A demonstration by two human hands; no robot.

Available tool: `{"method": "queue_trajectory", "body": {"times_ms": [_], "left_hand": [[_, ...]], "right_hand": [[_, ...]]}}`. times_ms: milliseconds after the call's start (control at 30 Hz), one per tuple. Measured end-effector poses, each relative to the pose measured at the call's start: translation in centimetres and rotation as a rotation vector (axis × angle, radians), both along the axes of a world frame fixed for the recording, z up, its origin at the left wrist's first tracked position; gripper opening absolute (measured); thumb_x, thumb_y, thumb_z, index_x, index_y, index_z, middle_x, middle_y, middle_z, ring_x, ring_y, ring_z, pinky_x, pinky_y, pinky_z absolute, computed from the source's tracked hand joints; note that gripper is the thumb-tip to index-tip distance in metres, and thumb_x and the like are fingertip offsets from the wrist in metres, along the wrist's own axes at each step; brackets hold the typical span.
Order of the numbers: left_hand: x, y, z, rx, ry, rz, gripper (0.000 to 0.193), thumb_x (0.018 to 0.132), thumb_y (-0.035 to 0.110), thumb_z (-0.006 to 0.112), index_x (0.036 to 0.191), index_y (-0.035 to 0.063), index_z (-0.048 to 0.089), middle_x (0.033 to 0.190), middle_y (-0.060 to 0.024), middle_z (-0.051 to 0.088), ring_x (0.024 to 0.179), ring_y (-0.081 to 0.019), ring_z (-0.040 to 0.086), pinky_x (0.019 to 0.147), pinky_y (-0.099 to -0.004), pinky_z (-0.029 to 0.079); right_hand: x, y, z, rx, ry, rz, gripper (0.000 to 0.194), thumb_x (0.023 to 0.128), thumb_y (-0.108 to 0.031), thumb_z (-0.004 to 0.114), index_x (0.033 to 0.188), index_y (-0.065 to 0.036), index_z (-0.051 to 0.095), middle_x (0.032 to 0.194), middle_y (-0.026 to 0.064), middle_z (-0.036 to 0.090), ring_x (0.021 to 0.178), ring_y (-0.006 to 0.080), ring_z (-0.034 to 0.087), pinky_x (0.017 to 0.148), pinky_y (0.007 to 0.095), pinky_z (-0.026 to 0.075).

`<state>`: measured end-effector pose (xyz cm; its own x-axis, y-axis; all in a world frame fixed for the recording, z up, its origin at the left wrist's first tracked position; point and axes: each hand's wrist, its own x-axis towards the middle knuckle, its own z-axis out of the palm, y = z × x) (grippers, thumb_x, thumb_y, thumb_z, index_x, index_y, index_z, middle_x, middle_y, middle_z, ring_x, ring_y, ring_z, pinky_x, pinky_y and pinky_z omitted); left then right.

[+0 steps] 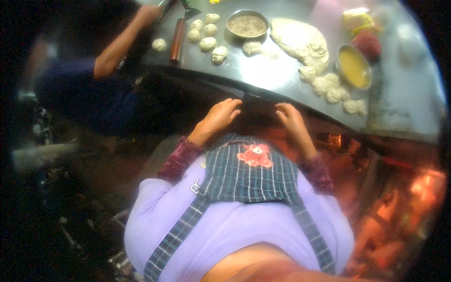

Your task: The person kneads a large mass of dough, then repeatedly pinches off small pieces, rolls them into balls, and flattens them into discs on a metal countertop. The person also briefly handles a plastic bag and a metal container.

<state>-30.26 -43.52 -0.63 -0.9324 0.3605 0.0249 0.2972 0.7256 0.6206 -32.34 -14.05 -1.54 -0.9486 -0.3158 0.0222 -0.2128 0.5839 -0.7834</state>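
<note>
My left hand (pixel 222 114) is held in front of the metal table's near edge, fingers a little bent and apart from the thumb, holding nothing. Level with it, my right hand (pixel 289 114) is also empty, its fingers loosely curled. Beyond them on the metal table (pixel 246 75) lie several dough balls (pixel 220 55), a large dough mass (pixel 299 38) and a chain of joined dough lumps (pixel 334 94). A round metal bowl (pixel 247 24) with pale brown contents stands among the dough. To the right, a metal bowl of yellow liquid (pixel 354 67) looks tilted through the lens.
A co-worker's arm (pixel 121 46) reaches over the table at the upper left. Near it lie a brown cylindrical handle (pixel 177 41), possibly wooden, and a flat metal blade (pixel 192 13). A dark red bundle (pixel 367 44) and a yellow packet (pixel 357 20) are at the upper right.
</note>
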Motion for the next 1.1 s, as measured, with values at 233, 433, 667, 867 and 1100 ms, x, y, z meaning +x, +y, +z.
{"method": "queue_trajectory", "body": {"times_ms": [233,433,667,867,1100], "left_hand": [[-7.2,-2.5,-2.0,-0.023,-0.095,-0.066,0.031,0.085,0.015,0.062,0.113,0.0031,0.058,0.108,-0.0178,0.061,0.1,-0.035,0.059,0.086,-0.0404,0.048],[-14.3,-9.1,-2.3,0.002,-0.019,-0.128,0.029,0.086,0.016,0.061,0.112,0.0041,0.057,0.102,-0.0173,0.06,0.096,-0.0363,0.059,0.082,-0.0421,0.048],[-22.9,-12.5,-2.6,0.262,-0.154,-0.219,0.037,0.088,0.018,0.061,0.121,0.002,0.054,0.112,-0.0172,0.061,0.093,-0.0305,0.063,0.078,-0.0372,0.05],[-27.1,-2.3,-3.0,0.892,-1.089,-0.119,0.05,0.091,0.021,0.061,0.132,-0.0025,0.044,0.117,-0.0134,0.059,0.095,-0.0177,0.061,0.077,-0.0285,0.051],[-28.1,4.2,-1.6,0.808,-0.816,-0.115,0.035,0.089,0.013,0.061,0.119,-0.004,0.057,0.102,-0.01,0.065,0.083,-0.0137,0.063,0.07,-0.0247,0.053]], "right_hand": [[-15.3,-3.7,-5.0,0.304,0.136,-0.068,0.059,0.075,-0.014,0.072,0.126,-0.001,0.046,0.128,0.0238,0.045,0.117,0.0381,0.046,0.097,0.0426,0.041],[-29.0,-10.7,-7.9,0.418,0.315,-0.155,0.062,0.07,-0.008,0.067,0.128,0.001,0.046,0.131,0.0273,0.044,0.12,0.0429,0.044,0.1,0.0467,0.039],[-25.7,-11.9,-2.0,-0.085,-0.066,-0.457,0.037,0.076,-0.015,0.06,0.11,0.0,0.058,0.093,0.0168,0.065,0.093,0.0317,0.062,0.081,0.0386,0.049],[-19.5,-13.0,0.5,-0.685,-0.448,-0.311,0.043,0.083,-0.003,0.062,0.124,0.0,0.048,0.112,0.0137,0.058,0.097,0.0154,0.058,0.08,0.0291,0.05],[-18.8,-1.5,1.2,-0.68,-0.303,-0.114,0.031,0.084,0.0,0.063,0.115,0.0,0.06,0.106,0.0061,0.062,0.096,0.0144,0.058,0.083,0.0285,0.049]]}}
